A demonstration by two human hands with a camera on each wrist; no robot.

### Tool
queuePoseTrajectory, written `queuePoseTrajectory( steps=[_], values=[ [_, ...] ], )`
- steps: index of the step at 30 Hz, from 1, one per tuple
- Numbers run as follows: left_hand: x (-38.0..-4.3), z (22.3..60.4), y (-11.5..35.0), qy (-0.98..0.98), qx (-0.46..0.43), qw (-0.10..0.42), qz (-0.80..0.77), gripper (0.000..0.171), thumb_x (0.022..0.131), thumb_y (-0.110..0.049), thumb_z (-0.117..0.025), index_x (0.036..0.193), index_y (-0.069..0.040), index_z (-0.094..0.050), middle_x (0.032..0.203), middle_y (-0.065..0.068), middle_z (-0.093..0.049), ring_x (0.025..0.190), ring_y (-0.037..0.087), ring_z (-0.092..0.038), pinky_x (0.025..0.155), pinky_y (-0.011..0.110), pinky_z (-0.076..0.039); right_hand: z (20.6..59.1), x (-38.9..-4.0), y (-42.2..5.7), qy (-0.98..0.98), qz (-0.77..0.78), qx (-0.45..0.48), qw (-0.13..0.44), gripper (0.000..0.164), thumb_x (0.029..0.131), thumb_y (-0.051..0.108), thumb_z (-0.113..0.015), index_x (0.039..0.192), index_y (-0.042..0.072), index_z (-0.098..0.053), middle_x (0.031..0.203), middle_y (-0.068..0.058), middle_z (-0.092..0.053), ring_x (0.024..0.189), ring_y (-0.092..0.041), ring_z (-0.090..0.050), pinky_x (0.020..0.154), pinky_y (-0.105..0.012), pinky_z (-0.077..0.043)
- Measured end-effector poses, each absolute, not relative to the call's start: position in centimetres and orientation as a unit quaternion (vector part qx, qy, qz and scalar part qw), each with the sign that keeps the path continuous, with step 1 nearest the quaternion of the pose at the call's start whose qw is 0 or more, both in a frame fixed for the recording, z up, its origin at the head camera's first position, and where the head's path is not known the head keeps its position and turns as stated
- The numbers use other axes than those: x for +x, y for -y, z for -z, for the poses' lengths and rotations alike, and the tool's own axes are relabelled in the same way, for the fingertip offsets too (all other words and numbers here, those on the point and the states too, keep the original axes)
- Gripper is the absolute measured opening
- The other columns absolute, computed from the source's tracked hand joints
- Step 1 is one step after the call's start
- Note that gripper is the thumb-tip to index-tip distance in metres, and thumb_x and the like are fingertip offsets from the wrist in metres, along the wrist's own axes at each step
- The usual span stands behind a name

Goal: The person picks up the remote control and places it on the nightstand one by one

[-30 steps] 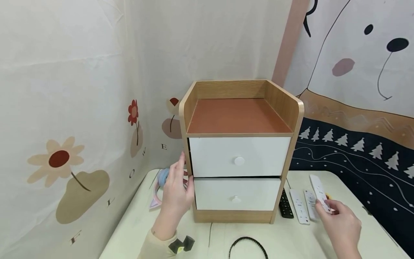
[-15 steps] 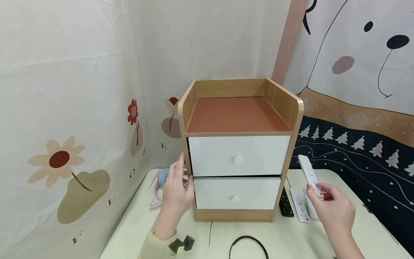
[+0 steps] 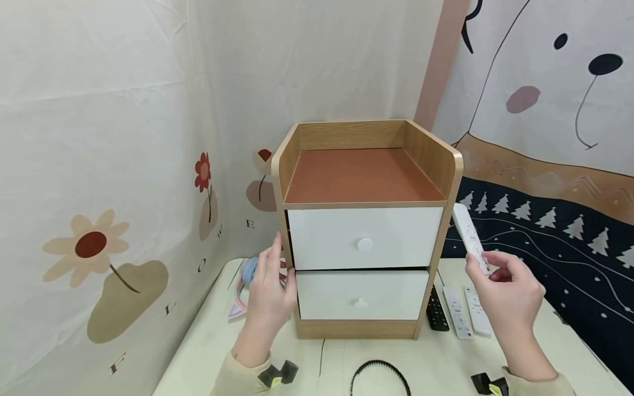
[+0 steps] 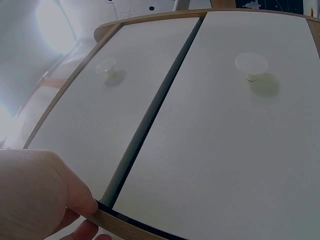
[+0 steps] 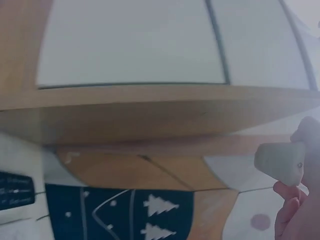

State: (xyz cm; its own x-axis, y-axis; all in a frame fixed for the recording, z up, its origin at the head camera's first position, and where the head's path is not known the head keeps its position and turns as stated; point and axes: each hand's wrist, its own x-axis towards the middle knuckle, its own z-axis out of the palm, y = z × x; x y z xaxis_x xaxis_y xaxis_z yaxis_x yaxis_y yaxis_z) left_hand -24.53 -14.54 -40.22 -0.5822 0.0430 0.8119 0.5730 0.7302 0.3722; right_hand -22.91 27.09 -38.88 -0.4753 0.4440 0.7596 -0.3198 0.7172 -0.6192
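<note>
A small wood-edged cabinet point(image 3: 358, 329) with two white drawers, upper point(image 3: 327, 236) and lower point(image 3: 327, 294), stands on the table. My left hand point(image 3: 269, 294) rests against its left side, fingers pointing up along the panel. In the left wrist view the thumb of my left hand point(image 4: 37, 195) touches the front edge, level with the gap between the drawers. My right hand point(image 3: 512, 291) pinches the lower end of a white remote control point(image 3: 468, 234), raised and tilted beside the cabinet's right side. The right wrist view shows only the remote control's end point(image 5: 280, 162).
A black remote control point(image 3: 437, 311) and two white remote controls point(image 3: 457, 313) lie right of the cabinet. A dark headband point(image 3: 378, 364) lies in front. Behind my left hand are a blue roundish item point(image 3: 249, 269) and a pink-lilac one point(image 3: 239, 305). Fabric walls stand behind.
My right hand has lifted the white remote control off the table's right side, up and left toward the cabinet. The left hand stays against the cabinet; the drawers look unchanged.
</note>
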Motion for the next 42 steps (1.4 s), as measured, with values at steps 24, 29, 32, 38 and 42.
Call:
queuePoseTrajectory(
  steps=[24,29,32,38,42],
  values=[
    [-24.7,40.4,14.5,0.827,-0.184,0.424,0.319,0.087,0.094,0.01,-0.071,0.171,-0.001,-0.032,0.135,0.028,-0.061,0.09,0.027,-0.072,0.069,0.036,-0.067,31.2,-22.4,-22.4,0.581,-0.536,0.161,0.59,0.028,0.082,-0.007,-0.079,0.1,-0.025,-0.069,0.094,0.014,-0.076,0.068,0.001,-0.057,0.069,-0.006,-0.053],
    [-24.5,40.4,14.4,0.828,-0.186,0.423,0.317,0.087,0.094,0.008,-0.07,0.172,-0.001,-0.031,0.135,0.028,-0.061,0.089,0.026,-0.072,0.068,0.033,-0.066,30.5,-22.4,-21.0,0.637,-0.46,0.215,0.58,0.025,0.078,-0.004,-0.081,0.096,-0.019,-0.073,0.09,0.012,-0.073,0.068,0.006,-0.054,0.066,-0.003,-0.048],
    [-24.5,40.4,14.4,0.827,-0.183,0.427,0.317,0.088,0.094,0.008,-0.071,0.171,-0.001,-0.032,0.135,0.028,-0.061,0.087,0.026,-0.072,0.067,0.034,-0.066,30.3,-22.5,-20.3,0.673,-0.419,0.228,0.566,0.025,0.077,0.001,-0.084,0.096,-0.012,-0.077,0.082,-0.001,-0.07,0.068,0.006,-0.052,0.065,-0.002,-0.045],
    [-24.4,40.2,14.3,0.829,-0.179,0.421,0.322,0.088,0.093,0.008,-0.071,0.172,-0.002,-0.032,0.137,0.028,-0.06,0.087,0.028,-0.072,0.068,0.039,-0.067,29.5,-22.5,-18.9,0.722,-0.375,0.226,0.536,0.026,0.08,0.008,-0.09,0.102,-0.002,-0.08,0.077,-0.008,-0.066,0.069,0.002,-0.05,0.067,-0.005,-0.044],
    [-24.4,40.2,14.2,0.831,-0.178,0.416,0.324,0.089,0.094,0.008,-0.072,0.172,-0.002,-0.031,0.137,0.027,-0.061,0.085,0.025,-0.071,0.068,0.037,-0.066,29.1,-22.7,-18.3,0.738,-0.351,0.225,0.53,0.025,0.081,0.013,-0.091,0.101,0.002,-0.082,0.076,-0.005,-0.065,0.068,-0.001,-0.049,0.063,-0.009,-0.042]
  ],
)
